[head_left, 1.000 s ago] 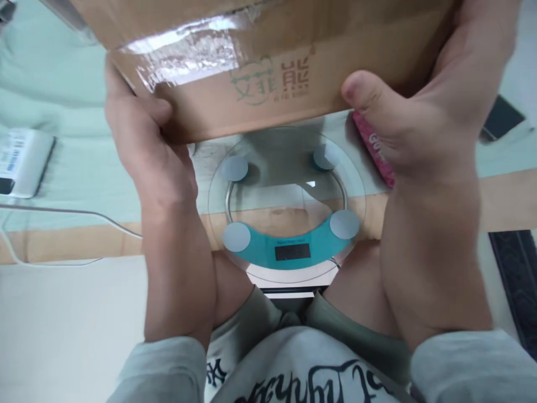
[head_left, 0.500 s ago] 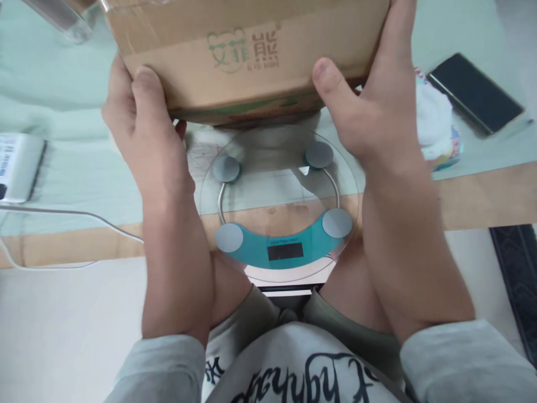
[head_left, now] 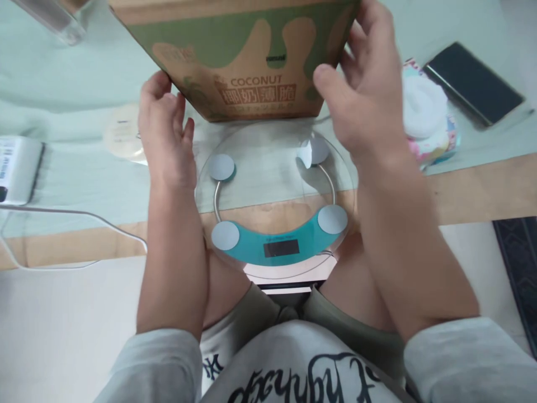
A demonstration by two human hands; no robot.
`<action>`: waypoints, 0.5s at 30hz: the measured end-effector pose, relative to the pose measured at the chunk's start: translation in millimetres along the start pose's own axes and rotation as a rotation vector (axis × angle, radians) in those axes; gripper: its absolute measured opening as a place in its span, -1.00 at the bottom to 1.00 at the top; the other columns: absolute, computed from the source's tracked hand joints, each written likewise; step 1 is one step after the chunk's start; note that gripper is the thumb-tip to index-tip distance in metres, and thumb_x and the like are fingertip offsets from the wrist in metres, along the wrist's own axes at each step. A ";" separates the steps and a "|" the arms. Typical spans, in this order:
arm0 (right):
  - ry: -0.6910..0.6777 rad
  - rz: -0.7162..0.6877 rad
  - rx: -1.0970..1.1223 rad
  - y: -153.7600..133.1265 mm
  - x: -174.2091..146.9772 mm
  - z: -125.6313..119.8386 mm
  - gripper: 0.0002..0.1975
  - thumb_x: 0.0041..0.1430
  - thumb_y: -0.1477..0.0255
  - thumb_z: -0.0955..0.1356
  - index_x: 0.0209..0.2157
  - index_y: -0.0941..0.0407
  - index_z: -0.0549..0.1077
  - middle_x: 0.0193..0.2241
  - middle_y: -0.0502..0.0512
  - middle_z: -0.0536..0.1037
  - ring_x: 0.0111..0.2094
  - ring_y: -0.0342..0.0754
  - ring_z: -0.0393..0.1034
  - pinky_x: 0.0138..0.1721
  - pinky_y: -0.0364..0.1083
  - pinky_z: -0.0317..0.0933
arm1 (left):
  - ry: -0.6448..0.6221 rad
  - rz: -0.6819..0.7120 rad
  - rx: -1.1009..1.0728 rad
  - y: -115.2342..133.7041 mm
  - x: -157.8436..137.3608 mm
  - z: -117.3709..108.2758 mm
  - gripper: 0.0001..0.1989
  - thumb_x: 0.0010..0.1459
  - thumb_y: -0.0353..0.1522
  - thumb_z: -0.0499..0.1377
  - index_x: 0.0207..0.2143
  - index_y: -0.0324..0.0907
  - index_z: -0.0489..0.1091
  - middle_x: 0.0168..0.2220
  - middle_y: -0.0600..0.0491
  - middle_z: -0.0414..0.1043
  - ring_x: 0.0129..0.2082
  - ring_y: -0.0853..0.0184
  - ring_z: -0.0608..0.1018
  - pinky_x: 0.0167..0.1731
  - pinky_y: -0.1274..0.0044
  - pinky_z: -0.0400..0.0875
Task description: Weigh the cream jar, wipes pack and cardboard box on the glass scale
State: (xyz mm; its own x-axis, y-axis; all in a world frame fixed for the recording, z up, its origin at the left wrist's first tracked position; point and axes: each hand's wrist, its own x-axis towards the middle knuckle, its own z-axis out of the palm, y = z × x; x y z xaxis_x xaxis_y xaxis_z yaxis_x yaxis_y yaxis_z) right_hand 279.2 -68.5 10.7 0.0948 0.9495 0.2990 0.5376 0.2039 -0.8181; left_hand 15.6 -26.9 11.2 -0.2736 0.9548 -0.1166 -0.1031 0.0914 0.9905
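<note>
A brown and green cardboard box, printed with "COCONUT", is tilted up at the top of the view, beyond the far rim of a glass scale. My right hand grips its right side, thumb towards the front face and fingers round the edge. My left hand supports its lower left edge with loosely curled fingers. Whether the box's bottom rests on anything cannot be made out. The round glass bathroom scale lies between my forearms, its near part jutting over the table edge, its teal display strip dark.
To the right lie a pack of wipes with a white lid and a black phone. On the left are a white device, a white cable and a pale round item. A pale green cloth covers the wooden table.
The box has turned, so its printed green face shows instead of the plain side with the logo. My left hand has shifted right and loosened; my right hand has moved slightly left.
</note>
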 end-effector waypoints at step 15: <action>0.125 0.828 -0.850 -6.1 -35.3 -45.4 0.20 0.04 0.54 0.57 0.64 -0.01 0.08 0.50 0.35 0.05 0.63 0.23 -0.04 0.67 0.13 0.04 | -0.175 0.259 0.417 -34.9 6.8 4.8 -0.27 0.31 -0.74 0.25 -0.78 -0.19 -0.03 -0.70 0.18 -0.17 -0.59 0.48 -0.07 -0.44 0.36 -0.16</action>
State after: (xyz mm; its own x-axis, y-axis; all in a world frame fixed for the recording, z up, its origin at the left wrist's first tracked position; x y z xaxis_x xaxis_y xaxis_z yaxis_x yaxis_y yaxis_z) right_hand 310.6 -114.1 27.5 0.7298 0.6787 -0.0822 0.6528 -0.7274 -0.2115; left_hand 21.9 -22.2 -23.7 -0.0723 0.9907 0.1152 0.3461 -0.0834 0.9345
